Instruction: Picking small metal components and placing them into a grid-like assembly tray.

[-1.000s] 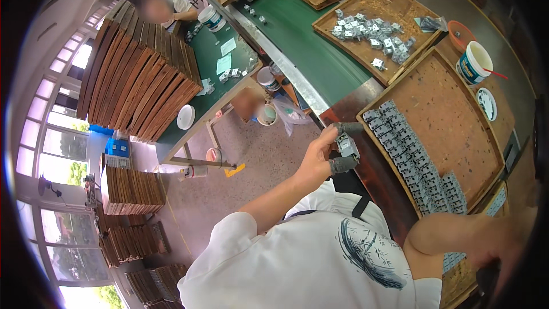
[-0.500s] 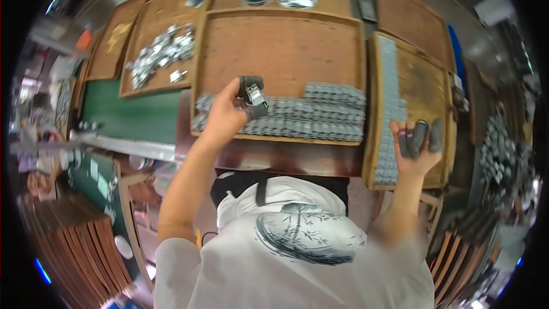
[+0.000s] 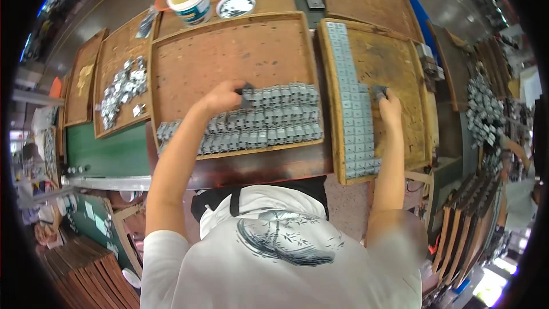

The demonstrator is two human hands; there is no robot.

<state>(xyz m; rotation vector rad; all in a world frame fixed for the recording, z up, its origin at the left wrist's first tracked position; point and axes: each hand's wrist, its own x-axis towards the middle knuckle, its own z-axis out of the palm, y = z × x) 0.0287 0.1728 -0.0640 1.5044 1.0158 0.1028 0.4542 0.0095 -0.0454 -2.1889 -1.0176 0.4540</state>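
Note:
My left hand (image 3: pixel 225 97), dark covers on its fingertips, reaches into the middle wooden tray (image 3: pixel 311 51). Its fingers are closed at the left end of the farthest row of grey metal parts (image 3: pixel 280 114); whatever they grip is hidden. Over bare wood in the right wooden tray (image 3: pixel 333 103), my right hand (image 3: pixel 389 103) points away from me with its dark-covered fingers drawn together. I cannot make out whether something small is between them. Just left of that hand stand columns of light grey square pieces (image 3: pixel 357 123).
Loose shiny metal pieces (image 3: pixel 123 88) lie in a tray at the left, above a green surface (image 3: pixel 106 151). Beyond the middle tray stand a white bucket (image 3: pixel 194 11) and a white bowl (image 3: pixel 220 8). Small boxes (image 3: pixel 427 60) sit by the right tray's edge.
My left hand has lowered a silver metal part to the row's end. My right hand has moved farther over the right tray, its fingers closing. The whole view has turned rightward.

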